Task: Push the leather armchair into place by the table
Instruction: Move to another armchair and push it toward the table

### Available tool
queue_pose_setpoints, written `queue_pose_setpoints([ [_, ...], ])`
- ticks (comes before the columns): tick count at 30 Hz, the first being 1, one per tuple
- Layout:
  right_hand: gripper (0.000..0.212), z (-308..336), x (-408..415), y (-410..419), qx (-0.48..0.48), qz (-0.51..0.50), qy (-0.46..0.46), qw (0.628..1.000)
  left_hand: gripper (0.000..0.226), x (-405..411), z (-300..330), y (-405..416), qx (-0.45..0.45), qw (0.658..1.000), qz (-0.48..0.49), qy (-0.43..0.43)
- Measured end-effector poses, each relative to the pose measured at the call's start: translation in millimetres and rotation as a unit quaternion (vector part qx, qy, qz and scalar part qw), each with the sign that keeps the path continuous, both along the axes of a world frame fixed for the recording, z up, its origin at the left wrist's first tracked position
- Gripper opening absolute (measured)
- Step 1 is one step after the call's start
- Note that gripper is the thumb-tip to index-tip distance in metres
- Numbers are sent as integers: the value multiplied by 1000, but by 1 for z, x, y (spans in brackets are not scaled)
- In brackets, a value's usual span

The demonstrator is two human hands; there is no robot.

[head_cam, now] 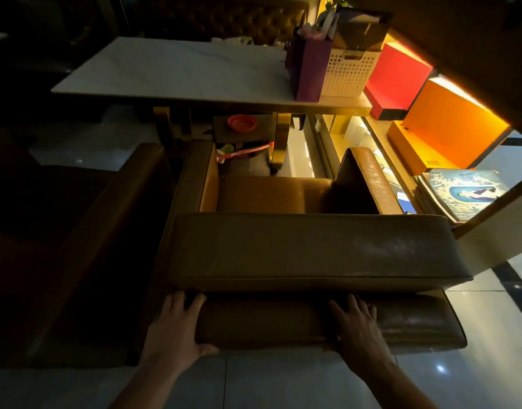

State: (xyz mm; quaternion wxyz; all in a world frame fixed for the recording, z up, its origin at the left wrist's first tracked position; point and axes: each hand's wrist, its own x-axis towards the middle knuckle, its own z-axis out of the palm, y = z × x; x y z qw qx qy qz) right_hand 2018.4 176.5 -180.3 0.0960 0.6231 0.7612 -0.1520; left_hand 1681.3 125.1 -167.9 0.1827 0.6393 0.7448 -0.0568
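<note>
A brown leather armchair (312, 249) stands in front of me, its back toward me and its seat facing the white marble table (177, 72). The armrests reach almost to the table's front edge. My left hand (177, 326) lies flat on the lower back panel at its left end, fingers straight and thumb spread under the panel. My right hand (357, 329) presses flat on the same panel further right, fingers spread.
A second dark armchair (76, 246) stands close on the left. On the table's right end sit a purple bag (311, 69) and a white perforated basket (349, 72). Red and orange boxes (448, 122) and magazines fill lit shelving on the right. Glossy tile floor lies behind me.
</note>
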Motion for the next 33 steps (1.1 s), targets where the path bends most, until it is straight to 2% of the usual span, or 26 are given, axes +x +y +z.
queue_pose_setpoints([
  [10, 87, -5, 4, 11, -11, 6, 19, 1000, 108, 6, 8, 16, -41, 999, 11, 13],
  [24, 97, -16, 17, 84, 39, 17, 35, 998, 108, 12, -5, 78, 9, 1000, 24, 8],
  [33, 100, -10, 16, 84, 33, 24, 18, 999, 106, 21, -7, 76, 4, 999, 51, 2],
])
